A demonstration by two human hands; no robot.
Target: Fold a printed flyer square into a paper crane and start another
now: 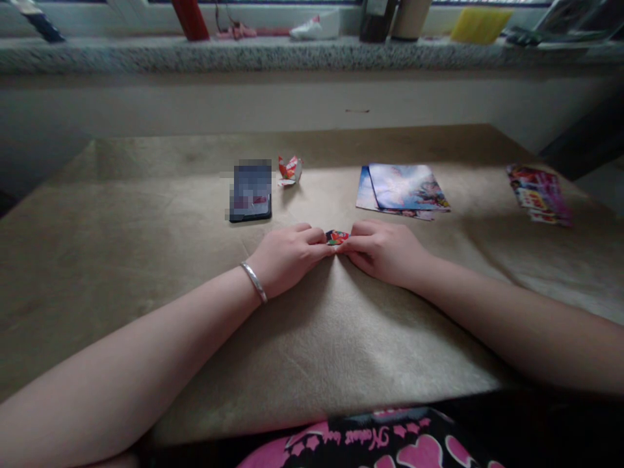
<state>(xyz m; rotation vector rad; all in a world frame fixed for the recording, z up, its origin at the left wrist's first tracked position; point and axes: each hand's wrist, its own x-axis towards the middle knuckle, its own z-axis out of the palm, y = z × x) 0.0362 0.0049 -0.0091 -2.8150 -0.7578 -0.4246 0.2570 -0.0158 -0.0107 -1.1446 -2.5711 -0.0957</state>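
Observation:
Between my two hands a small folded piece of colourful paper shows red, green and dark patches. My left hand, with a silver bangle at the wrist, pinches its left end. At the other end, the fingers of my right hand are closed on the paper too. Both hands rest low over the table, and my fingers hide most of the paper. Behind my left hand stands a folded red and white paper shape with pointed tips.
A dark phone, partly blurred, lies left of the paper shape. Several patterned paper sheets are stacked behind my right hand. More colourful packets or cards lie far right. The tan-covered table meets a wall below a granite sill holding assorted items.

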